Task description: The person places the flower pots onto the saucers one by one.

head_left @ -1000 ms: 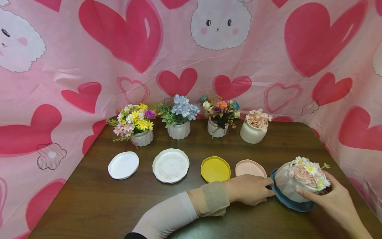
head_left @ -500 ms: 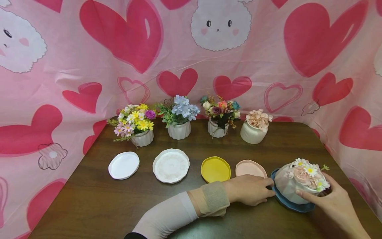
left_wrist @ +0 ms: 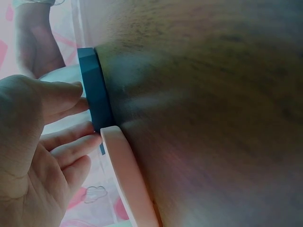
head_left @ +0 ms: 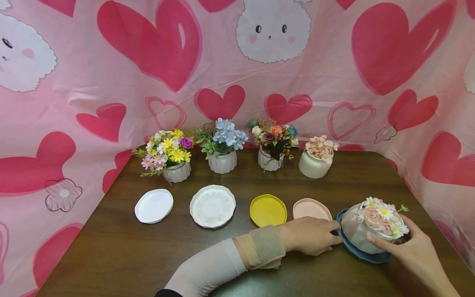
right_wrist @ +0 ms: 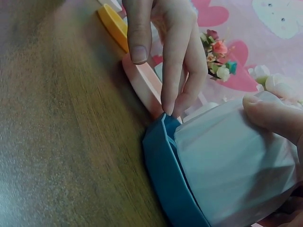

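Note:
My right hand (head_left: 417,247) grips a white faceted flowerpot (head_left: 354,233) between thumb and fingers. Pale pink roses and daisies (head_left: 382,215) fill the pot's top. Its base stands within the rim of a blue saucer (head_left: 365,255); the right wrist view shows the saucer's wall (right_wrist: 163,165) close around the base, though I cannot tell whether the pot sits flat. Fingertips of my left hand (head_left: 311,236) touch the saucer's left rim, the thumb (right_wrist: 139,38) held apart from it. A pink saucer (head_left: 311,208) lies right beside, partly hidden by that hand.
A yellow saucer (head_left: 268,210), a speckled white one (head_left: 212,206) and a plain white one (head_left: 154,205) line up to the left. Behind them stand several potted flowers, among them blue ones (head_left: 228,134) and a cream pot (head_left: 314,166). A heart-patterned cloth (head_left: 222,74) hangs behind the table.
Flowers and pot have shifted very slightly under my right hand, which still grips it. My left hand stays in place at the saucer's rim.

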Demonstrator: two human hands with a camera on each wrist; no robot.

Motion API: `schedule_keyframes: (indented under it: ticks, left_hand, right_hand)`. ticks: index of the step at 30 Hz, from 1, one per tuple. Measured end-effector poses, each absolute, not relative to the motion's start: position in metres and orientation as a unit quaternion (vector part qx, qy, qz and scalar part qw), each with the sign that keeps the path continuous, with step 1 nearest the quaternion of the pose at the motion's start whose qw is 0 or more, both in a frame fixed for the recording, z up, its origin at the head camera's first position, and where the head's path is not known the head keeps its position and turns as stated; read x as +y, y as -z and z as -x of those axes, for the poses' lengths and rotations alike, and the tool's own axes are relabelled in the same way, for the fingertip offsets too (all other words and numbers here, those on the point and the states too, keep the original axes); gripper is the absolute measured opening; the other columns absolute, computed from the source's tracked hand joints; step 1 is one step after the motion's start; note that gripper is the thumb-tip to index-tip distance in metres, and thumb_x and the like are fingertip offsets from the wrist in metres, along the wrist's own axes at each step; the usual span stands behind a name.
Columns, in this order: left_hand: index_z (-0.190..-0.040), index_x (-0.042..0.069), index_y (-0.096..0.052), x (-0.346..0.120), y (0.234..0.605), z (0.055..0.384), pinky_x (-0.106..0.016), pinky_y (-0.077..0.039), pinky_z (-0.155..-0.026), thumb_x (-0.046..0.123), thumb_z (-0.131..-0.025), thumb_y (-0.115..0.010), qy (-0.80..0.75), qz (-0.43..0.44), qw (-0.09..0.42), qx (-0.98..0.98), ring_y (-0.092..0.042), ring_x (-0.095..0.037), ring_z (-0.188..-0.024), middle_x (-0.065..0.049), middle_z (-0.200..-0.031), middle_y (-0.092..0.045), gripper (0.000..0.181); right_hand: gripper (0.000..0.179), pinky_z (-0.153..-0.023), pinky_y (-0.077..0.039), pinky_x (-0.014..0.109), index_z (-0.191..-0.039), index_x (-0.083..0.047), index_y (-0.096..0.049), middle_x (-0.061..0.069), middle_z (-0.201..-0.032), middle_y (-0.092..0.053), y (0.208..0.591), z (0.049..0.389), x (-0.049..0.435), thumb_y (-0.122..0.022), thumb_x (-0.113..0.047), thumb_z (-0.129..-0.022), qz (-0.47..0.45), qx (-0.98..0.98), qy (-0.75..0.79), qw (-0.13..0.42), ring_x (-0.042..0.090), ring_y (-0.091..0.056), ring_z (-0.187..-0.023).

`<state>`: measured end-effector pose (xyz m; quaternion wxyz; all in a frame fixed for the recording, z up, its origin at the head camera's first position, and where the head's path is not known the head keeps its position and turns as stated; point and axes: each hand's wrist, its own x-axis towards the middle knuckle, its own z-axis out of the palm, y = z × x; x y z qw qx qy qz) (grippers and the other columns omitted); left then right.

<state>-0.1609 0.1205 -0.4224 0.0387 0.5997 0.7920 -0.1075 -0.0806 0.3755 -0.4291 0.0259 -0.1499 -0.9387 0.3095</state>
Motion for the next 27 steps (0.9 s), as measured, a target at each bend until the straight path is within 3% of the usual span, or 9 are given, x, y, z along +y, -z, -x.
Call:
schedule_keyframes:
  ticks: [2,6,9,13,16,19,22,25,27]
  left_hand:
    - [-0.142,0.039,-0.048,0.1202,0.4224,0.1611,-0.014,-0.042,-0.101,0.043,-0.103,-0.045,0.107,-0.601,0.038,0.791,-0.050,0.001,-0.121,0.011,-0.143,-0.043,0.039]
    - [-0.142,0.039,-0.048,0.1200,0.4223,0.1616,-0.014,-0.041,-0.102,0.042,-0.103,-0.045,0.106,-0.603,0.039,0.790,-0.050,0.001,-0.122,0.011,-0.143,-0.043,0.039]
    - [-0.143,0.039,-0.048,0.1200,0.4220,0.1617,-0.014,-0.041,-0.102,0.042,-0.103,-0.045,0.107,-0.603,0.042,0.789,-0.050,0.001,-0.122,0.010,-0.143,-0.042,0.040]
    - [-0.143,0.039,-0.047,0.1196,0.4215,0.1616,-0.013,-0.041,-0.101,0.042,-0.104,-0.044,0.108,-0.603,0.044,0.789,-0.050,0.001,-0.122,0.010,-0.143,-0.042,0.040]
    - [-0.144,0.039,-0.046,0.1193,0.4216,0.1616,-0.013,-0.041,-0.102,0.042,-0.104,-0.044,0.109,-0.602,0.046,0.790,-0.049,0.001,-0.123,0.010,-0.144,-0.042,0.040]
    - [-0.144,0.039,-0.046,0.1194,0.4216,0.1615,-0.014,-0.041,-0.102,0.042,-0.104,-0.044,0.110,-0.602,0.045,0.790,-0.049,0.001,-0.123,0.010,-0.144,-0.042,0.040]
    - [-0.143,0.039,-0.047,0.1200,0.4218,0.1614,-0.014,-0.041,-0.103,0.042,-0.104,-0.044,0.111,-0.602,0.041,0.789,-0.049,0.001,-0.123,0.011,-0.144,-0.042,0.040]
    - [-0.143,0.039,-0.047,0.1204,0.4221,0.1611,-0.014,-0.041,-0.103,0.042,-0.104,-0.044,0.112,-0.602,0.041,0.789,-0.049,0.001,-0.123,0.011,-0.143,-0.042,0.040]
    - [-0.143,0.039,-0.047,0.1203,0.4221,0.1614,-0.014,-0.041,-0.103,0.042,-0.104,-0.044,0.112,-0.602,0.041,0.789,-0.049,0.001,-0.123,0.011,-0.143,-0.042,0.040]
  right_hand:
    - [0.101,-0.068,-0.028,0.014,-0.154,0.000,-0.024,0.037,-0.140,-0.043,0.4295,0.0809,0.3756,-0.079,-0.045,-0.081,0.151,-0.938,-0.310,0.026,0.039,-0.043,-0.113]
    - [0.100,-0.066,-0.029,0.013,-0.153,-0.001,-0.027,0.036,-0.138,-0.045,0.4311,0.0798,0.3763,-0.080,-0.044,-0.080,0.146,-0.937,-0.314,0.036,-0.006,-0.041,-0.100]
    - [0.098,-0.067,-0.028,0.013,-0.152,-0.002,-0.029,0.035,-0.138,-0.047,0.4326,0.0788,0.3767,-0.081,-0.044,-0.080,0.146,-0.937,-0.314,0.042,-0.020,-0.026,-0.093]
    - [0.098,-0.071,-0.029,0.016,-0.152,-0.002,-0.029,0.035,-0.138,-0.046,0.4339,0.0790,0.3764,-0.081,-0.044,-0.080,0.150,-0.938,-0.310,0.040,-0.008,-0.038,-0.097]
    - [0.100,-0.075,-0.034,0.021,-0.153,0.000,-0.026,0.036,-0.139,-0.044,0.4337,0.0800,0.3756,-0.080,-0.045,-0.081,0.155,-0.937,-0.313,0.030,0.020,-0.047,-0.109]
    - [0.103,-0.082,-0.040,0.037,-0.154,0.002,-0.022,0.038,-0.142,-0.040,0.4329,0.0811,0.3745,-0.078,-0.045,-0.082,0.161,-0.934,-0.317,0.017,0.046,-0.040,-0.118]
    - [0.103,-0.087,-0.039,0.055,-0.154,0.003,-0.020,0.038,-0.142,-0.038,0.4328,0.0815,0.3739,-0.077,-0.045,-0.083,0.163,-0.932,-0.323,0.013,0.048,-0.038,-0.120]
    - [0.104,-0.087,-0.040,0.057,-0.154,0.003,-0.019,0.039,-0.143,-0.038,0.4334,0.0813,0.3737,-0.078,-0.045,-0.083,0.161,-0.932,-0.326,0.015,0.049,-0.038,-0.120]
    - [0.104,-0.086,-0.041,0.047,-0.154,0.002,-0.019,0.038,-0.143,-0.038,0.4340,0.0809,0.3738,-0.078,-0.044,-0.083,0.160,-0.932,-0.326,0.016,0.049,-0.038,-0.121]
